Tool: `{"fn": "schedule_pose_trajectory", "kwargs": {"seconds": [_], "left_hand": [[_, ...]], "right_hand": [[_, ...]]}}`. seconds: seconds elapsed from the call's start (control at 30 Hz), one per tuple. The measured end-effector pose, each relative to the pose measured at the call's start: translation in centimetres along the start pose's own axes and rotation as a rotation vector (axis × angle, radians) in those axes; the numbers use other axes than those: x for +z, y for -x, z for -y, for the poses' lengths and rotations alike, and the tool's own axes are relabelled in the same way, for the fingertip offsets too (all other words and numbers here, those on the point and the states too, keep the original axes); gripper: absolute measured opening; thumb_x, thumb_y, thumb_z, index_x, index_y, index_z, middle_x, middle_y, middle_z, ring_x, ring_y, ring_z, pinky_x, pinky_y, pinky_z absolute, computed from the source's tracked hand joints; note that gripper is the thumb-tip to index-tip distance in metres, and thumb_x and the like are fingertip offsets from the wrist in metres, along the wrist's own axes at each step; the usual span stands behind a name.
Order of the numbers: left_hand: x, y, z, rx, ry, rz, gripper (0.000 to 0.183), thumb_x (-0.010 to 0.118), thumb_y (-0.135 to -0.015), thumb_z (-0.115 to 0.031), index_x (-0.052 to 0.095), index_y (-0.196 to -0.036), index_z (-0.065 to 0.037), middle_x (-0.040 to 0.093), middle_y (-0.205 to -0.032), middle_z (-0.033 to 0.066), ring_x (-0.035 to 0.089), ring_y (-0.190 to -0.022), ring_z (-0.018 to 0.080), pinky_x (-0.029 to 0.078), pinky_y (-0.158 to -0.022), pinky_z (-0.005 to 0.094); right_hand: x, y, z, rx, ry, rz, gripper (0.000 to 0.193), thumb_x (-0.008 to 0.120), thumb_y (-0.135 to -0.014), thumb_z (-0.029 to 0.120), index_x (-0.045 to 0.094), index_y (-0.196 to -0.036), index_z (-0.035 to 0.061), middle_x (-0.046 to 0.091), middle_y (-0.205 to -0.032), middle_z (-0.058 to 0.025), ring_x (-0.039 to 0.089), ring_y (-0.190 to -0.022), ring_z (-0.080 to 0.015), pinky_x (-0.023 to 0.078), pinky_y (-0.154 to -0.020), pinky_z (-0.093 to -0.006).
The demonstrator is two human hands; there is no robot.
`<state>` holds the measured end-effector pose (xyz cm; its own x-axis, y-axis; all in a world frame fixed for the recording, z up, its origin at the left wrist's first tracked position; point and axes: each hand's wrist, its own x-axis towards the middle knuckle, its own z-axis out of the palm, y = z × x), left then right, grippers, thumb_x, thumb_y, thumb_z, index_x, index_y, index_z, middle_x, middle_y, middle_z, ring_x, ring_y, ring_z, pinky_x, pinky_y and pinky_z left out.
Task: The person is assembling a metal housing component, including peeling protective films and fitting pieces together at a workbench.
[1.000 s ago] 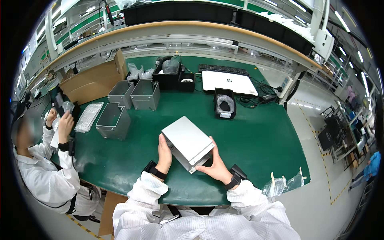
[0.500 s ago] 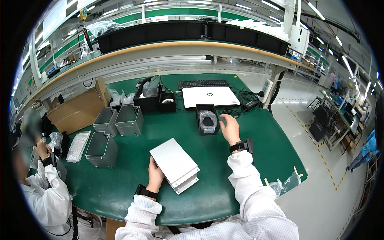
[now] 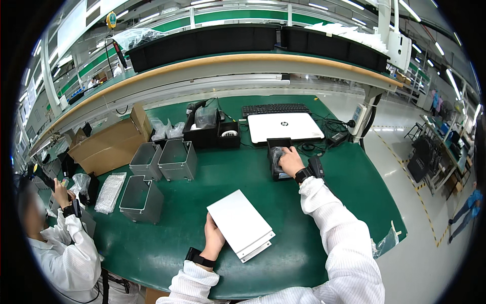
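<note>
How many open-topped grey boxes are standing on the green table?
3: the near box, and behind it the back-left box and back-right box, side by side. Another may be hidden: a grey shape beside the co-worker is partly blocked.

Looks smooth, matt metal on silver box (image 3: 240,221) in left hand (image 3: 214,236) | looks matt black plastic on bin (image 3: 278,143) at right hand (image 3: 292,162) | shines softly, smooth, on green tabletop (image 3: 177,243) beneath both hands | shows matt woven cloth on white sleeves (image 3: 334,225) behind hands
</note>
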<state>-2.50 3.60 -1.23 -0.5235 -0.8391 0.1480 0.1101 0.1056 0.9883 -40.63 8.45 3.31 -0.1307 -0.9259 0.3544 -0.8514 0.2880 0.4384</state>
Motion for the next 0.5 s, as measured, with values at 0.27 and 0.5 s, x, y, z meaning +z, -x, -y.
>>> {"fn": "schedule_pose_trajectory", "kwargs": {"seconds": [0.27, 0.5], "left_hand": [[0.2, 0.0, 0.2, -0.028, 0.084, 0.0, 0.055, 0.069, -0.088, -0.001, 0.043, -0.137, 0.001, 0.062, -0.124, 0.0133, 0.063, -0.11, 0.0208, 0.051, -0.095, 0.034], [-0.5, -0.4, 1.0, 0.001, -0.008, -0.002, 0.055, 0.068, -0.089, -0.004, 0.043, -0.138, 0.001, 0.062, -0.125, 0.0143, 0.064, -0.109, 0.022, 0.052, -0.093, 0.0336]], "right_hand": [[0.1, 0.2, -0.5, 0.031, -0.111, -0.056, 0.017, 0.062, -0.081, 0.02, 0.077, -0.074, 0.0162, 0.069, -0.078, -0.0003, 0.055, -0.1, -0.0207, 0.037, -0.085, -0.0387], [-1.0, 1.0, -1.0, 0.113, -0.34, -0.14, 0.004, 0.074, -0.071, 0.021, 0.074, -0.068, 0.0176, 0.067, -0.073, 0.0025, 0.052, -0.094, -0.0192, 0.034, -0.084, -0.0394]]}}
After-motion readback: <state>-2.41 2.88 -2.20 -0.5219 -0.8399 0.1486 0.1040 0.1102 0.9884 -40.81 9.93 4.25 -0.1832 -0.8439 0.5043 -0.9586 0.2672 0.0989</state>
